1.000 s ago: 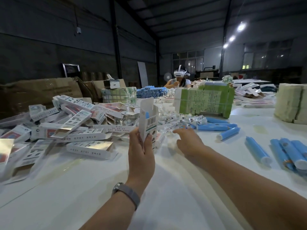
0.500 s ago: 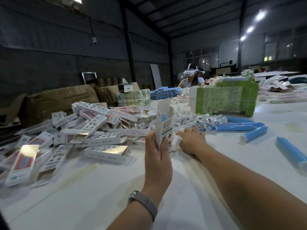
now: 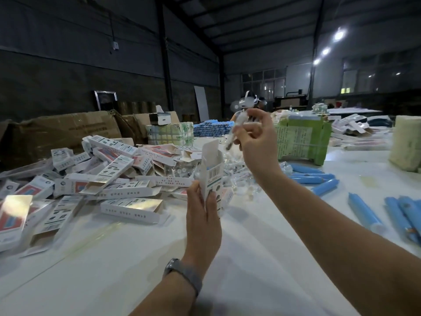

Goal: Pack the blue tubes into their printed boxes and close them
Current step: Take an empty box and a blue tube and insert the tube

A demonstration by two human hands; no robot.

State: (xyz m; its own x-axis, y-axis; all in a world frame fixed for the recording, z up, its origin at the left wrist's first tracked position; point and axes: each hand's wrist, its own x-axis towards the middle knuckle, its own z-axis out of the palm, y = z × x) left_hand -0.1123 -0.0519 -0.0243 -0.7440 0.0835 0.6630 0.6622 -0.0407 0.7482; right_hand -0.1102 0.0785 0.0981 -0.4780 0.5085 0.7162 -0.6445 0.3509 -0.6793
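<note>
- Left hand (image 3: 203,221), lower ctr of frame: fingers clamped round the lower part of a printed box (image 3: 211,176), held upright off the worktop (image 3: 262,247). Top flap up; something blue shows inside the open mouth.
- Right hand (image 3: 255,142), ctr frame, raised above the box: thumb and fingertips pinched on a small clear-wrapped item (image 3: 237,127), tilted, dark end pointing down toward the box opening. Item blurred; type cannot be told.
- Hands apart, right above left, not touching.
- Blue tubes (image 3: 362,212): loose on worktop, right side of frame; more w/ these at ctr right (image 3: 307,176), near the right forearm.
- Pile of boxes (image 3: 107,176): left half of frame, lying flat and overlapping, several w/ flaps open.
- Green-printed carton (image 3: 303,140): upper right of ctr, behind the right hand.
- Watch (image 3: 184,274) on left wrist.
- Second person (image 3: 248,103) w/ white headset, far end of worktop, mostly hidden by the right hand.
</note>
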